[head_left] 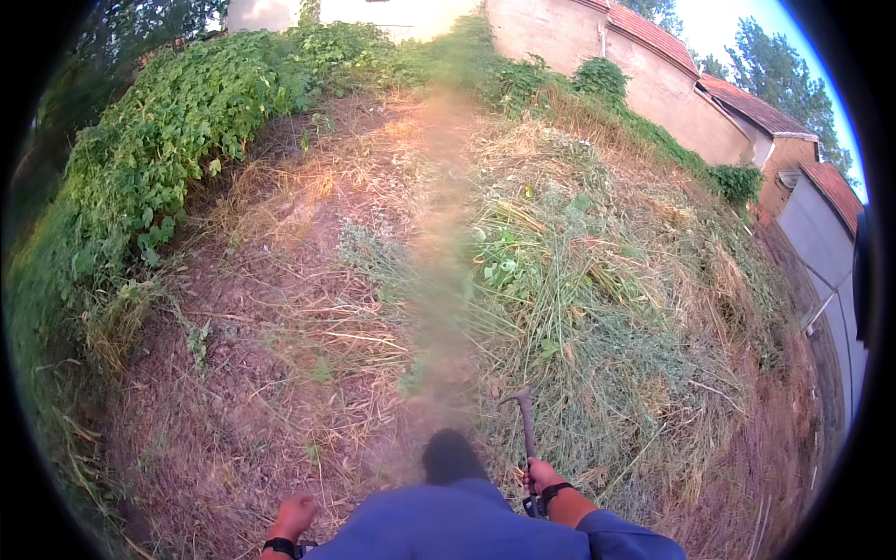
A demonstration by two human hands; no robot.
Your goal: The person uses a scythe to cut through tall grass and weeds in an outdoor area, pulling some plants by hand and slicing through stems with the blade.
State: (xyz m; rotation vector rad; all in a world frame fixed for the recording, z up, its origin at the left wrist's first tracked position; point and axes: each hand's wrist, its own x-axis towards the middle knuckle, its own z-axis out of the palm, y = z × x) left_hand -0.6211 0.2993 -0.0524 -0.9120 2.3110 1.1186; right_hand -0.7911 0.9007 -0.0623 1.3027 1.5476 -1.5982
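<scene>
My right hand (pixel 539 476) is wrapped round the handle of a sickle (pixel 528 425), low and right of the middle. The sickle stands nearly upright in the picture, its dark hooked head bending to the left at the top. Beneath and beyond it lies a broad heap of cut weeds (pixel 597 308), part green and part dry. At the lower left, apart from the heap, my left hand (pixel 296 514) hangs over the bare ground with its fingers curled in and nothing seen in them. Both wrists wear dark bands.
Dry brown soil (pixel 233 373) strewn with straw stretches to the left. A thick bank of leafy green vines (pixel 177 140) borders it. Pale walls (pixel 541 37) with red tiled roofs run along the back and right. A blurred vertical smear hides the middle strip.
</scene>
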